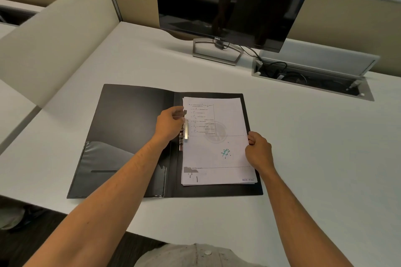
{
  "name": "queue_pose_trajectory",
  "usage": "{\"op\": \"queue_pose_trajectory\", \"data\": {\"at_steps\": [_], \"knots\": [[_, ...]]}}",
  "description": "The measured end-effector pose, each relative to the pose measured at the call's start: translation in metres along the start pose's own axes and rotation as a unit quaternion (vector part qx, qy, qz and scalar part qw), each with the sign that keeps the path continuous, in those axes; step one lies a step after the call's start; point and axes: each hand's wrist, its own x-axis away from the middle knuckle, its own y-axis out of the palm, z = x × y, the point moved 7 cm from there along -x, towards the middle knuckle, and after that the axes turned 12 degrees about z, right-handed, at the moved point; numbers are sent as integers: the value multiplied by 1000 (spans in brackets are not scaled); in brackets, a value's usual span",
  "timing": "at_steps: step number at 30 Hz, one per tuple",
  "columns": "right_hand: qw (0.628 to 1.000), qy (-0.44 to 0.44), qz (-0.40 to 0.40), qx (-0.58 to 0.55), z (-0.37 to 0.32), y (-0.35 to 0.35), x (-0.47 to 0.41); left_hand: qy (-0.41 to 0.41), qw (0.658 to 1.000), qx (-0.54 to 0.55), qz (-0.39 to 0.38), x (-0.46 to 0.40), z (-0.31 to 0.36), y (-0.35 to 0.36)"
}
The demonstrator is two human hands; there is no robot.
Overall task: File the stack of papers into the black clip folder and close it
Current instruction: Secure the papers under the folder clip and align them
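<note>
So the black clip folder (130, 136) is lying wide open near the table's (314, 169) front edge, left flap with a clear pocket (112, 166) at its bottom. The left hand (170, 124) is up at the spine, fingers pinched on the metal clip lever (185, 129), which sits over the left edge of the stack of papers (217, 147). The stack lies flat on the right flap. The right hand (259, 150) is curled round the stack's right edge, gripping it. A dark monitor (227, 1) stands at the table's back edge.
</note>
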Motion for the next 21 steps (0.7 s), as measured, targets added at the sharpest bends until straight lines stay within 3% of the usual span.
{"op": "queue_pose_trajectory", "data": {"at_steps": [12,21], "knots": [[1000,-17,-7,-4,-1,5,4,162,984,-79,15,39,3,-21],[1000,-6,2,1,4,5,3,158,982,-92,48,58,-7,-28]]}}
